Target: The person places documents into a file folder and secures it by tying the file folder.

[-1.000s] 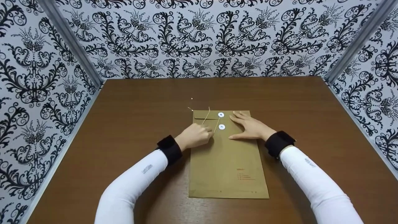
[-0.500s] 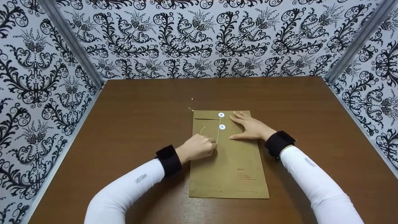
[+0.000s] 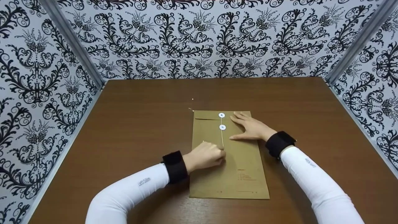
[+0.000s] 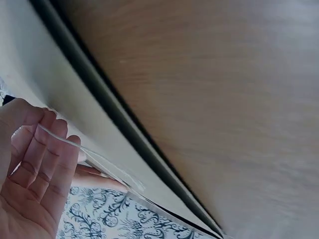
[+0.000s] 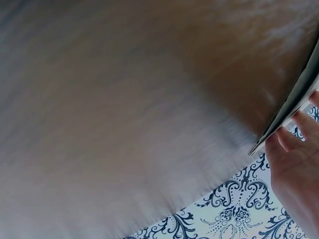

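Flat tan kraft paper envelope (image 3: 228, 165) lying lengthwise at centre of brown wooden table (image 3: 133, 124), flap end at 12 o'clock. Left hand (image 3: 205, 154) curled, pinching thin pale string (image 3: 222, 138) pulled taut toward 6 o'clock from lower of two white round paper buttons (image 3: 222, 127). Right hand (image 3: 251, 127) spread flat, pressing envelope near its 1 o'clock corner. Bare tabletop on all sides, reaching black-and-white patterned walls (image 3: 199, 37).
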Demonstrator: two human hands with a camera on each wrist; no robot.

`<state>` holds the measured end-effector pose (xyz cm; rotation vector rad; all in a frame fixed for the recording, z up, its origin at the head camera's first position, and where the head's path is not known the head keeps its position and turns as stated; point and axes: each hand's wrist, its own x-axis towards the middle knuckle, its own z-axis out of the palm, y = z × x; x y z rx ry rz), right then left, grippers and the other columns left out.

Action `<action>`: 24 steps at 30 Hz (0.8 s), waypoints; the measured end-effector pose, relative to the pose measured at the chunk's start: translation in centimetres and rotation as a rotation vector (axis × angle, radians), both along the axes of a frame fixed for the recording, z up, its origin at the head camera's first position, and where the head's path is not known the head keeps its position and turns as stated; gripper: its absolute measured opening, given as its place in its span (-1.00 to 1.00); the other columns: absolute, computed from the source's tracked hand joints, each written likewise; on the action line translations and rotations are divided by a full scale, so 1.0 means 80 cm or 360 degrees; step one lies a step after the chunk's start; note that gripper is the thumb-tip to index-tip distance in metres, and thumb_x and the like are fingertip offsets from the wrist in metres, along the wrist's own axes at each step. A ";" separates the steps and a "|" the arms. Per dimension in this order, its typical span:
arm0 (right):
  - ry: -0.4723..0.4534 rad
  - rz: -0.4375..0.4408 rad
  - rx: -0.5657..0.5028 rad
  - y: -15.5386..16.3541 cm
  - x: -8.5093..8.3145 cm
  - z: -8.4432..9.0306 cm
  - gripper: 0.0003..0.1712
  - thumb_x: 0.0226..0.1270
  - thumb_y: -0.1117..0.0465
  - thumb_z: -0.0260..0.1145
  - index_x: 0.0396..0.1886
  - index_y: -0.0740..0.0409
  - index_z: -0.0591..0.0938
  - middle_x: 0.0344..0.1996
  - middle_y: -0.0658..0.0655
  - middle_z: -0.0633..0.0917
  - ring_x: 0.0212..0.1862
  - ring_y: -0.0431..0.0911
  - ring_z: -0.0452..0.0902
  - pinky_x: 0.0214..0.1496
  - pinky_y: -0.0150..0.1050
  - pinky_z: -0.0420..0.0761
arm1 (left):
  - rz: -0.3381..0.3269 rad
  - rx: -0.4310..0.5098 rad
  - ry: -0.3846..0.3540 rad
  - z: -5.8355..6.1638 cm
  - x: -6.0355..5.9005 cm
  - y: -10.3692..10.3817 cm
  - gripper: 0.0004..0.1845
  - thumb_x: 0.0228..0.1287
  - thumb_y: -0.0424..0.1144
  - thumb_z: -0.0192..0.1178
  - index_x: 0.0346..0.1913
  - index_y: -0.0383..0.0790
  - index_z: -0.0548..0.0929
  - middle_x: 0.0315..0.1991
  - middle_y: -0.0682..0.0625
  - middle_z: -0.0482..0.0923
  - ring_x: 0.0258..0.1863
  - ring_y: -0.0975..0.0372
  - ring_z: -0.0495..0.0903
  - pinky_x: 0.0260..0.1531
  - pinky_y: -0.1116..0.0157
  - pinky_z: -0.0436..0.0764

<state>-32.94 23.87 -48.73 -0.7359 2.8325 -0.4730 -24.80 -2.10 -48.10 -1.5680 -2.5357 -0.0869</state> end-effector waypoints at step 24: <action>0.0004 0.0020 -0.0002 0.002 -0.002 -0.002 0.16 0.19 -0.37 0.42 0.61 0.10 0.23 0.65 0.29 0.11 0.68 0.27 -0.06 0.62 0.24 0.19 | -0.0052 -0.0027 0.0069 -0.002 0.010 0.044 -0.87 0.41 -0.13 0.25 -0.18 0.08 0.80 -0.24 0.20 0.73 -0.30 0.34 0.76 -0.40 0.38 0.70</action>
